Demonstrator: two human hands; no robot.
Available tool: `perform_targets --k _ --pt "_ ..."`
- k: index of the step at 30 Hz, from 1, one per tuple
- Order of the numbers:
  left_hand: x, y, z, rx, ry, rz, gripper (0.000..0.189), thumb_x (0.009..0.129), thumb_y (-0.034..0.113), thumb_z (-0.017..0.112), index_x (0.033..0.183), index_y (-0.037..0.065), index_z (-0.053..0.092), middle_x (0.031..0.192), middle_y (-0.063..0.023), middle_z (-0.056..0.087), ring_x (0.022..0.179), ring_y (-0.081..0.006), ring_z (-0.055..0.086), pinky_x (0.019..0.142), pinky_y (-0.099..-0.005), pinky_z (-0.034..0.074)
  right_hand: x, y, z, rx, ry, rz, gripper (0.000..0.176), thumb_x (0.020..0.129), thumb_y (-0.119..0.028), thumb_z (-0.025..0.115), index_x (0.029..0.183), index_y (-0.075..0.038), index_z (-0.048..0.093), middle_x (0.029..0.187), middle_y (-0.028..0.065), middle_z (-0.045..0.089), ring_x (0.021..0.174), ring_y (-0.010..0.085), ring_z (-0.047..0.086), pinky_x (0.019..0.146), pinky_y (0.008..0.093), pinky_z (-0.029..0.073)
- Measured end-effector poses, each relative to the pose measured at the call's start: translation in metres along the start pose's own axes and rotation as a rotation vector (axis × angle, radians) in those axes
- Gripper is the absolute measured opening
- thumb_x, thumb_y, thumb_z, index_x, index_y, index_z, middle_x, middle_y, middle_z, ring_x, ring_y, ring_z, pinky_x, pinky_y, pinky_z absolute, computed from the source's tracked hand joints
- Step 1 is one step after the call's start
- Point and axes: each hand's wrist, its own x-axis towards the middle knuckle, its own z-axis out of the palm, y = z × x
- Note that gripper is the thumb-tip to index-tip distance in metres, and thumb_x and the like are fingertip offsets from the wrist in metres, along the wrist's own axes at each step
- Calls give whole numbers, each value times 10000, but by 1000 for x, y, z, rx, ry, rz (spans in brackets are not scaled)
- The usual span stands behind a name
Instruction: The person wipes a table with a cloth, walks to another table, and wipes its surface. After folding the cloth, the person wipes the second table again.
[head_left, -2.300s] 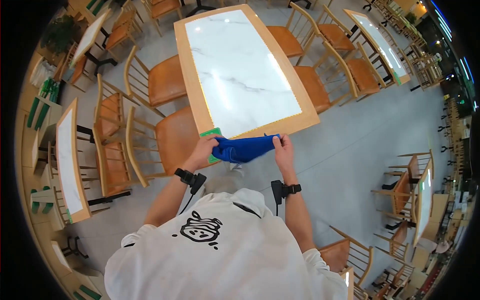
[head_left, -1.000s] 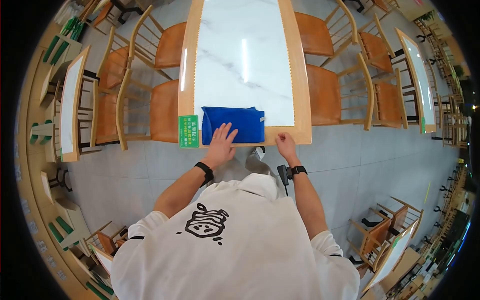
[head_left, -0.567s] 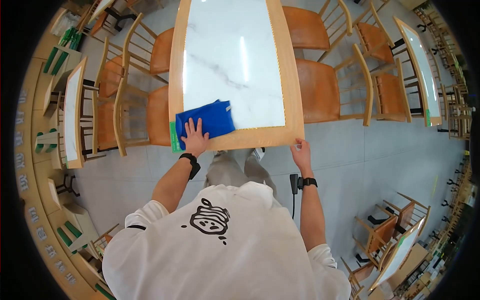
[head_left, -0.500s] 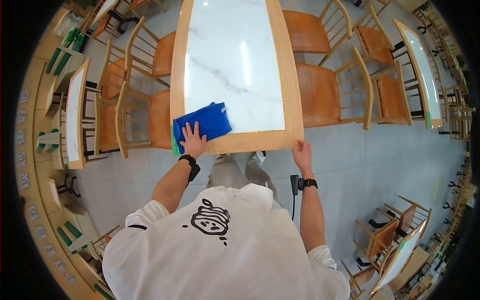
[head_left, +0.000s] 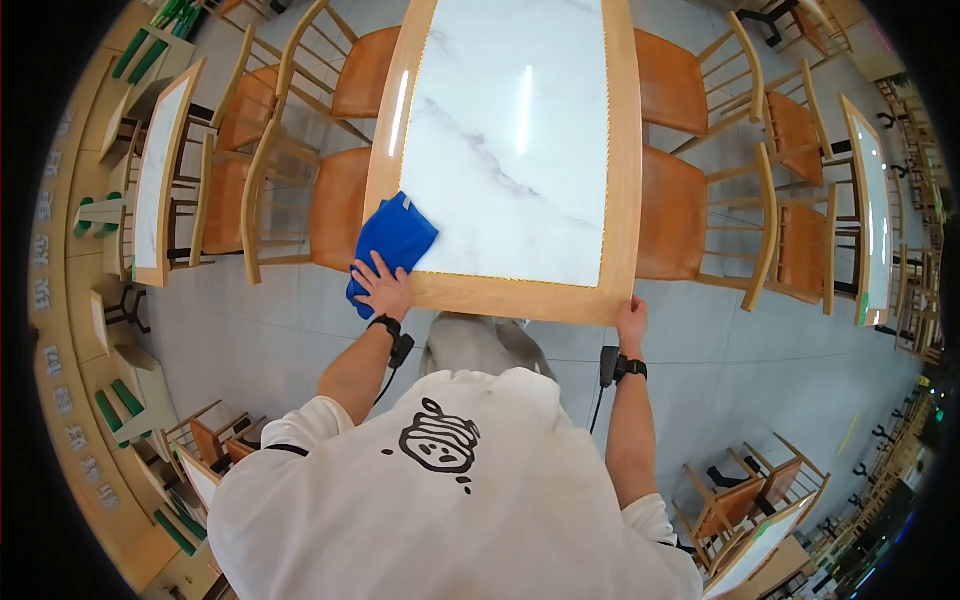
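A folded blue cloth (head_left: 397, 238) lies on the near left corner of a marble-topped table with a wooden rim (head_left: 520, 296); part of the cloth hangs over the corner. My left hand (head_left: 379, 285) presses flat on the cloth's near end, fingers spread. My right hand (head_left: 632, 320) rests on the table's near right corner, touching the wooden edge. Both wrists carry black bands.
Orange-seated wooden chairs stand along both long sides of the table, the nearest at left (head_left: 338, 208) and right (head_left: 668, 215). More tables (head_left: 165, 165) and chairs stand around on the grey tiled floor.
My left hand has slid the blue cloth from the near middle of the table to the left corner, where it now covers the green sticker. My right hand shifted to the right corner.
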Motion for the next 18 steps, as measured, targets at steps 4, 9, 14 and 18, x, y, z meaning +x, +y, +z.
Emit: perform_targets --k 4,9,14,18 --pt "-27 6 -10 -1 -47 377 727 894 362 491 1504 90 204 1560 -250 29 1433 -456 14 1040 -723 100 9 21 -2 94 30 -57 341 884 -223 559 1142 -1 592 1016 135 677 922 236 647 825 350 499" --pt "-54 44 -24 -39 -203 639 687 867 327 527 1460 60 304 1551 -264 56 1432 -457 11 1053 -708 43 8 18 -9 139 -16 -15 340 893 -202 552 1162 2 591 1055 120 675 943 206 640 833 332 494" --pt "-64 58 -22 -9 -244 882 632 861 336 552 1422 101 382 1522 -255 178 1429 -444 63 1049 -712 87 13 23 -6 130 -45 -4 321 886 -192 559 1130 10 615 1037 121 676 939 194 631 829 310 490" --pt "-88 85 -17 -55 -276 1060 604 851 325 575 1393 107 422 1471 -241 282 1420 -435 120 1048 -706 107 22 35 -8 336 -114 40 322 892 -197 572 1129 16 614 1012 95 670 923 162 615 816 295 488"
